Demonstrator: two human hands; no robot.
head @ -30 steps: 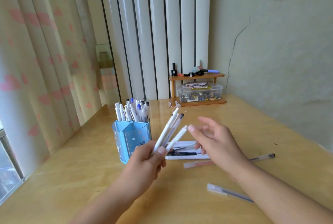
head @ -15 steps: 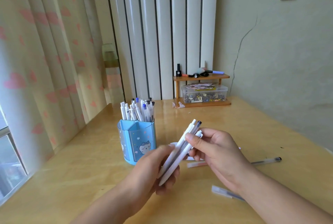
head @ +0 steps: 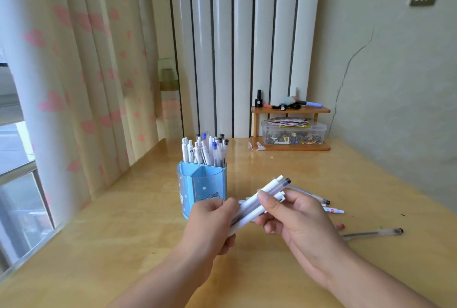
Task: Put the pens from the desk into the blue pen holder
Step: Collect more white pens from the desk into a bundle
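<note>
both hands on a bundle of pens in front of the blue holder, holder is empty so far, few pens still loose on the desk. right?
One thing is wrong: the blue pen holder is not empty. The head view shows many pens already standing in its back compartments. The rest holds: left hand and right hand grip the bundle of pens, and loose pens lie on the desk.

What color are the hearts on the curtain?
The hearts on the curtain are pink, on pale cream fabric. The head view shows them best.

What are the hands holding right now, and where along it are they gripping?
A small bundle of pens. The left hand grips the lower ends; the right hand pinches around the middle, leaving the top ends free.
</note>
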